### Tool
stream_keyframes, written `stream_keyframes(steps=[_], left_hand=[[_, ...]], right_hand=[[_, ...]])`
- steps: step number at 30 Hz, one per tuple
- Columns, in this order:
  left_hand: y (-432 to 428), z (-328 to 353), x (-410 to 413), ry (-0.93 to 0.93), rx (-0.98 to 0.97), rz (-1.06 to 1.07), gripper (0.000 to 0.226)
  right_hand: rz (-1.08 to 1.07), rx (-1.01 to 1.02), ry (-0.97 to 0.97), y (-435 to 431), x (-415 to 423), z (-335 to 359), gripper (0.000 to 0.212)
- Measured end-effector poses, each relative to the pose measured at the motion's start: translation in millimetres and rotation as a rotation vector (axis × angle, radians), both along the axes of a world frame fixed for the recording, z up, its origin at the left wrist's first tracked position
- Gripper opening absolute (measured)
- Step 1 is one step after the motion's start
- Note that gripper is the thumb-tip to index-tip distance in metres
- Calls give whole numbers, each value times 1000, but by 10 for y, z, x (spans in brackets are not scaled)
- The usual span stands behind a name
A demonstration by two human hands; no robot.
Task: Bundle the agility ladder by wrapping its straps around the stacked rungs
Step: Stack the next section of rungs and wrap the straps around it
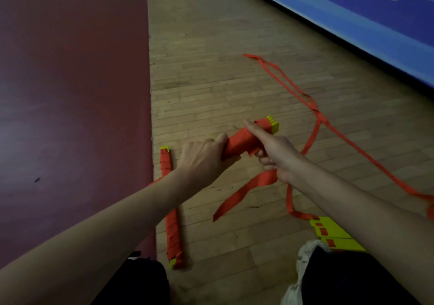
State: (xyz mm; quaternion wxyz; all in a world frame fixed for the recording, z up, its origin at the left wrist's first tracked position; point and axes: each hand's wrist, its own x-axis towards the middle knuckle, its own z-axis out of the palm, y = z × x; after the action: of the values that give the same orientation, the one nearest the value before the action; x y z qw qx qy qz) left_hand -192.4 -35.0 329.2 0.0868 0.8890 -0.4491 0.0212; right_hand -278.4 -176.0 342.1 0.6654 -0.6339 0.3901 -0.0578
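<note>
Holds a stack of yellow rungs (pixel 244 140), wound in orange strap, above the wooden floor (pixel 211 69) between both hands, tilted with its bare yellow end up and away. Grips the lower end with the left hand (pixel 204 161), fingers curled round the wrapped part, thumb lying on top. Steadies the middle with the right hand (pixel 277 154): index finger laid straight along the top toward the yellow end, other fingers curled underneath and gripping a flat orange strap end (pixel 242 195) hanging from the palm down toward the floor.

Trails more loose strap (pixel 317 113) from behind the right hand across the floorboards, doubled into a long narrow loop reaching toward the blue banner (pixel 352 11) at the upper right, with another length running back alongside the right forearm.

Shows a second wrapped bundle (pixel 172 234) lying flat on the floor just beside the edge of the dark red surface (pixel 70 93), partly hidden by the left forearm. Shows loose yellow rungs (pixel 333 232), orange strap threaded through, flat on the floor below the right forearm, close to a white shoe (pixel 305 255) and dark trousers (pixel 352 281).
</note>
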Motion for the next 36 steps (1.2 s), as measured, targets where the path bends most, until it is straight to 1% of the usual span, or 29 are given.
stream_keyframes(steps=[1, 3, 5, 6, 7, 9, 10, 11, 12, 15, 17, 19, 22, 25, 27, 30, 34, 36], left_hand=[[-6, -17, -3, -18, 6, -17, 45], [-4, -23, 2, 11, 3, -33, 45], [11, -6, 18, 140, 7, -34, 44], [29, 13, 25, 286, 1, -29, 45], [42, 32, 36, 501, -30, -16, 46], [64, 88, 38, 997, -154, 9, 47], [73, 104, 45, 1173, -214, 15, 45], [80, 110, 73, 1280, -267, 14, 43], [91, 124, 100, 1344, -311, 11, 44], [124, 149, 192, 1460, -363, 15, 49], [139, 180, 228, 1533, -375, 67, 48], [136, 207, 248, 1565, -362, 120, 51], [140, 222, 269, 1582, -329, 162, 52], [136, 209, 288, 1580, -313, 160, 49], [122, 181, 317, 1579, -329, 167, 51], [114, 164, 351, 1557, -338, 203, 67], [127, 160, 386, 1568, -364, 221, 62], [136, 138, 394, 1566, -358, 219, 63]], right_hand=[[-4, 17, -1, -8, -5, -17, 49], [2, 69, -39, -26, -20, -23, 42], [26, 101, -85, -40, -48, -11, 36], [44, 105, -98, -36, -60, -2, 34], [63, 104, -106, -30, -64, 2, 34], [91, 99, -114, 5, -63, 19, 37], [101, 93, -114, 31, -59, 28, 37], [110, 88, -115, 54, -52, 35, 36], [115, 90, -118, 75, -45, 48, 37], [126, 92, -154, 81, -16, 93, 41], [170, 76, -163, 68, -6, 130, 43], [236, 42, -162, 57, -13, 146, 46], [373, -30, -186, 3, -39, 167, 51], [565, -10, -208, -114, -75, 178, 53], [629, -3, -218, -165, -101, 155, 47], [647, 47, -286, -153, -113, 106, 31], [635, -189, -229, -112, -99, 62, 12], [632, -237, -198, -106, -97, 18, 12]])
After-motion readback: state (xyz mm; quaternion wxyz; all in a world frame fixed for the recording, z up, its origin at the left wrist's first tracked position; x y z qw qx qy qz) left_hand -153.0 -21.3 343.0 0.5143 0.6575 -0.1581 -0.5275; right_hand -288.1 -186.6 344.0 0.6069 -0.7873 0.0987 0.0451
